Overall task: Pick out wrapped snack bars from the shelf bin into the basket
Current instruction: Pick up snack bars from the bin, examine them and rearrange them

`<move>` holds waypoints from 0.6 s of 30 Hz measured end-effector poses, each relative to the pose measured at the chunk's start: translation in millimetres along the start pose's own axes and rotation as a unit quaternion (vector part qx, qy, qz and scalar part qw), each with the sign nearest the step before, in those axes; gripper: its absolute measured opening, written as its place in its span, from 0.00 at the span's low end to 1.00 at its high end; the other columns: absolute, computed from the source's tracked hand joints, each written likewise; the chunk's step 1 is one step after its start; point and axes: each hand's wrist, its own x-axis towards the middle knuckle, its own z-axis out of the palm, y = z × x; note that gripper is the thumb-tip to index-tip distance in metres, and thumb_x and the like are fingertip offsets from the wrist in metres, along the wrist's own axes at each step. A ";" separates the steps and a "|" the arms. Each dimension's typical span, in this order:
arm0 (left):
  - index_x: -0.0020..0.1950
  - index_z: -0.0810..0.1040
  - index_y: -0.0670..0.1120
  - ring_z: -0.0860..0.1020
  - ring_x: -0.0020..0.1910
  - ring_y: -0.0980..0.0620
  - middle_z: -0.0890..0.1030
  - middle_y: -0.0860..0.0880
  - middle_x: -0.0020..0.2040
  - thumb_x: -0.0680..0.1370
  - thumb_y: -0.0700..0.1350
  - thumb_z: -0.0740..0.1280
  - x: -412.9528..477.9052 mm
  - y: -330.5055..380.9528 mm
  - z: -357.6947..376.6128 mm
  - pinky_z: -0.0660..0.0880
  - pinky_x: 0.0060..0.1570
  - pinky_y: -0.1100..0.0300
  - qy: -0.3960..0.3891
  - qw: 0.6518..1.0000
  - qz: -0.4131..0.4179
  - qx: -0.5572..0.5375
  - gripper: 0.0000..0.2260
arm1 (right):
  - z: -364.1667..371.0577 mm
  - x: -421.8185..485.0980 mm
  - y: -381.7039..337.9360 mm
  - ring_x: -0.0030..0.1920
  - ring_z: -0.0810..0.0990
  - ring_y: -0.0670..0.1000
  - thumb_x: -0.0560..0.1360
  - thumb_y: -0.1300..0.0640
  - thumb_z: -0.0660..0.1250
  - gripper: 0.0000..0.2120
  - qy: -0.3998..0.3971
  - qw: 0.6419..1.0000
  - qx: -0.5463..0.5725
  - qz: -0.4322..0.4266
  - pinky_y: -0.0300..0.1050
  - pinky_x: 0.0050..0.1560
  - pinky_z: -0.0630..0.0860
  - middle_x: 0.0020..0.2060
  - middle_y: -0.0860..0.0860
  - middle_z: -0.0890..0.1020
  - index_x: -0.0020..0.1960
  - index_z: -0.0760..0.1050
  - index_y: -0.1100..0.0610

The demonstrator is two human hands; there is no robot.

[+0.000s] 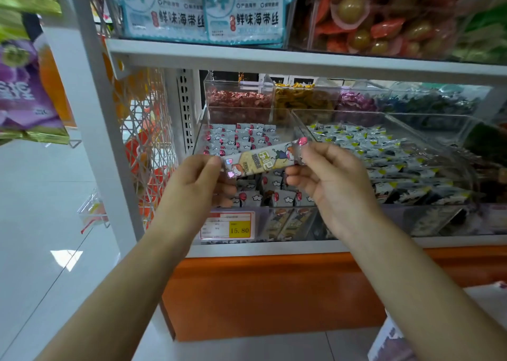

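Observation:
A wrapped snack bar (260,160) with a cartoon print is held level in front of the shelf, one end pinched by my left hand (200,179) and the other by my right hand (326,179). Behind and below it stands the clear shelf bin (204,130) full of several more bars of the same grey and red wrapping (247,138). No basket is in view.
A second clear bin (466,130) of blue and yellow wrapped bars sits to the right. A price tag (227,226) reading 15.80 hangs on the bin front. Smaller bins of candy stand behind, under an upper shelf (301,61). An orange base panel (260,292) lies below.

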 end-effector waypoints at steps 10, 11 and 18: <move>0.43 0.74 0.42 0.78 0.30 0.57 0.76 0.45 0.38 0.79 0.40 0.61 -1.4 2.8 0.0 0.76 0.32 0.69 -0.017 0.959 -0.084 -0.271 0.06 | -8.9 -7.5 0.8 0.35 0.83 0.49 0.74 0.74 0.60 0.12 -0.063 0.986 0.133 0.075 0.37 0.36 0.79 0.39 0.57 0.80 0.55 0.74 0.67; 0.44 0.75 0.41 0.79 0.31 0.57 0.76 0.45 0.39 0.79 0.38 0.61 -1.2 3.5 0.3 0.76 0.32 0.69 -0.029 0.951 -0.085 -0.296 0.06 | -9.0 -7.1 0.6 0.34 0.83 0.49 0.74 0.74 0.59 0.12 -0.059 0.985 0.141 0.080 0.37 0.35 0.79 0.39 0.57 0.81 0.55 0.73 0.67; 0.55 0.76 0.37 0.81 0.35 0.57 0.78 0.44 0.46 0.74 0.31 0.61 -2.0 4.9 1.4 0.78 0.38 0.68 -0.057 0.950 -0.082 -0.296 0.12 | -11.8 -2.5 1.8 0.33 0.83 0.51 0.76 0.67 0.62 0.03 -0.018 0.985 0.142 0.093 0.40 0.33 0.80 0.36 0.58 0.80 0.48 0.74 0.63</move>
